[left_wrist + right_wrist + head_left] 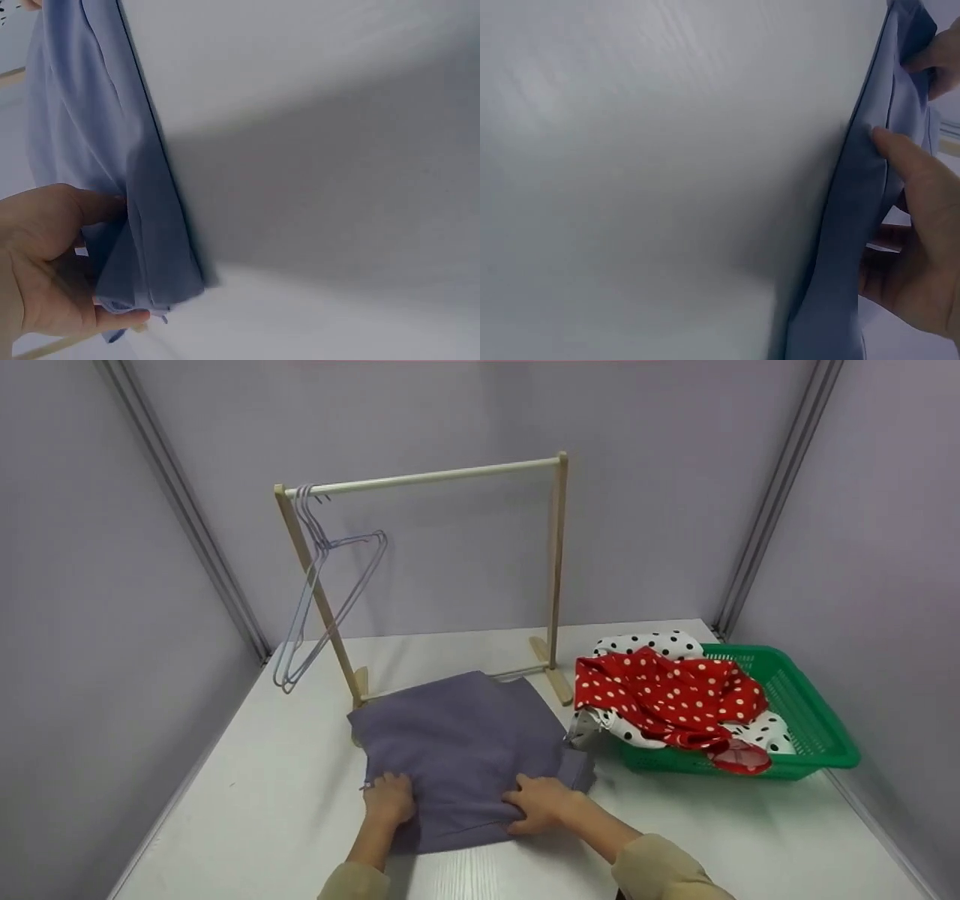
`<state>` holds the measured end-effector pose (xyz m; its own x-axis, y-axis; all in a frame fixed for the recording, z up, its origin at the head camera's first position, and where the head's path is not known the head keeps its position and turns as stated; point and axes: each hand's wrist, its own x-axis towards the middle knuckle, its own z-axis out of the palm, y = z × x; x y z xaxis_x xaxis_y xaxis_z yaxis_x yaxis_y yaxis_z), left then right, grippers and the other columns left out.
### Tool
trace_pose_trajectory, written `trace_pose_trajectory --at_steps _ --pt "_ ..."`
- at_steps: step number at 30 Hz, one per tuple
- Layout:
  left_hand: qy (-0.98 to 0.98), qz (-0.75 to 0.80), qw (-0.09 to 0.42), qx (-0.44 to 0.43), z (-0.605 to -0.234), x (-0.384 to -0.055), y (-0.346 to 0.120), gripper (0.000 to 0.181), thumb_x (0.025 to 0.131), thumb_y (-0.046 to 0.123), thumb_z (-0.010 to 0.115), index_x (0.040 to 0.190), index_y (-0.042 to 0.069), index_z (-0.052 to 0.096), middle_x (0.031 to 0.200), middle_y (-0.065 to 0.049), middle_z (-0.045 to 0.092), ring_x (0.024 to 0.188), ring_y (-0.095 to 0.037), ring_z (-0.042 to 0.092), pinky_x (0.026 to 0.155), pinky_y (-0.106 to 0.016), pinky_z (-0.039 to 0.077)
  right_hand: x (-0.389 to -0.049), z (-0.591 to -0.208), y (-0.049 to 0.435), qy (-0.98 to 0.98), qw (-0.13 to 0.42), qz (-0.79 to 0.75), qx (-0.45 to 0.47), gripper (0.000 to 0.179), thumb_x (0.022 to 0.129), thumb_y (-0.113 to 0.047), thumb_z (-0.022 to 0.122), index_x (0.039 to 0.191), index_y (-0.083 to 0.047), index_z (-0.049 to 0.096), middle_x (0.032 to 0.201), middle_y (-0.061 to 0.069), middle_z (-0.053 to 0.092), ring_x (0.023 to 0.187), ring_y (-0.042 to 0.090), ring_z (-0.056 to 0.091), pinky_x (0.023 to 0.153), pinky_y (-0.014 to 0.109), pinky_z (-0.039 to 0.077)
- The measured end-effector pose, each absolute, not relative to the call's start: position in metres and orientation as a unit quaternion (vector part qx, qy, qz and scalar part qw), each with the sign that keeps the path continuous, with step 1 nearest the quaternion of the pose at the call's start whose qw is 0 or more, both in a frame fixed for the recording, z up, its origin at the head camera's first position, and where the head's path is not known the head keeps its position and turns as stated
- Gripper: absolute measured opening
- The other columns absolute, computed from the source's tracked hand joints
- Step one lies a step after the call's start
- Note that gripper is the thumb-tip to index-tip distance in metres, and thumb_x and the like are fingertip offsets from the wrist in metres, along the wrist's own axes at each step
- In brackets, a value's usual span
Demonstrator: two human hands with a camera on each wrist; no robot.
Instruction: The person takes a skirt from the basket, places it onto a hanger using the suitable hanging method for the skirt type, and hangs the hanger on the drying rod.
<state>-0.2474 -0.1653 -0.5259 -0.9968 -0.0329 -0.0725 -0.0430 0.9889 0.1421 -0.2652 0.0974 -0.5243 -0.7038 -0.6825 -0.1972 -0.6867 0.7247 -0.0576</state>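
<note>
Pinches purple cloth [457, 742] between thumb and fingers of left hand [390, 797], at its left side, and right hand [541, 804], at its near edge, apparently to hold it straight on the tabletop [247, 780] before a rack [557, 577]. Backed by hangers [322, 544] hooked at the left end of the rail [450, 475], perhaps stowed aside; flanked right by spotted clothes [660, 697] in a basket [817, 705], seemingly within reach.
</note>
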Motion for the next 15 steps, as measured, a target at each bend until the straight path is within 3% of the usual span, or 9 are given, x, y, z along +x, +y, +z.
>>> trace_pose_trajectory --at_steps 8,15 --pt "0.992 0.099 0.058 -0.056 -0.522 -0.247 -0.179 0.032 0.086 0.008 0.055 0.112 -0.011 0.053 0.107 -0.031 0.051 0.107 -0.047 0.048 0.081 -0.058 0.041 -0.257 -0.511 0.096 0.925 0.1 0.078 -0.359 0.043 0.074 -0.028 0.072 0.116 -0.024 0.063 0.097 0.002 0.06 0.09 0.024 0.055 0.078 0.042 0.043" --pt "0.99 0.124 0.042 -0.053 -0.526 -0.245 -0.182 0.029 0.083 0.007 0.058 0.107 -0.009 0.054 0.105 -0.03 0.052 0.107 -0.047 0.047 0.081 -0.056 0.042 -0.253 -0.514 0.105 0.927 0.093 0.061 -0.359 0.038 0.072 -0.011 0.071 0.107 -0.023 0.068 0.085 0.003 0.058 0.082 0.02 0.057 0.068 0.038 0.048"
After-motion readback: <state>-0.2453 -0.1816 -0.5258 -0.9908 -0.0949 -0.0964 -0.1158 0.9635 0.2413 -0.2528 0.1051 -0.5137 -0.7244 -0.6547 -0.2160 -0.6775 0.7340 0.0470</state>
